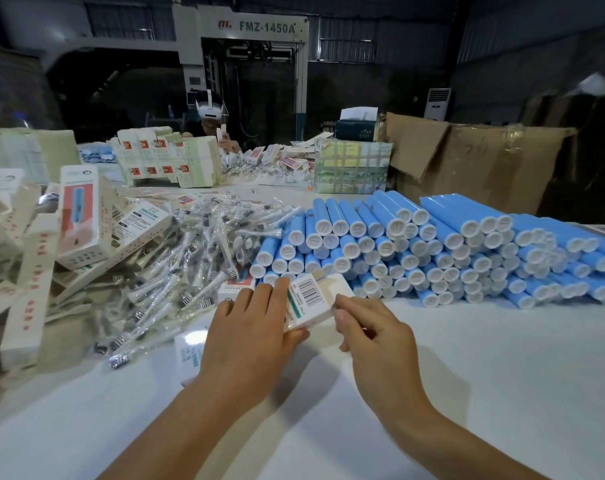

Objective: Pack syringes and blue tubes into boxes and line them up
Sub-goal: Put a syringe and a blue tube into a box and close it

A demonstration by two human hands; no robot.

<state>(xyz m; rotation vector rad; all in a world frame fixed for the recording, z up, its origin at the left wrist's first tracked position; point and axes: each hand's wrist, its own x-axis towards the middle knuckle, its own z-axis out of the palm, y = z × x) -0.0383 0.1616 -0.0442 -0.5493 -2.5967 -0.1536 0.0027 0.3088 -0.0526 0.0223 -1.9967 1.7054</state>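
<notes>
Both hands grasp one small box over the white table: left hand wraps its side, right hand pinches its barcoded end. Stacked blue tubes lie just behind, bagged syringes to the left. A far machine reads "FMZ-1450A".

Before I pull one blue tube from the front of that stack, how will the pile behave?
The blue tubes are round and stacked loosely in rows with nothing bracing them, so neighbours will probably roll forward across the smooth white table. Taking one from the top row looks safer. Their glossy surface suggests they may slip.
</notes>
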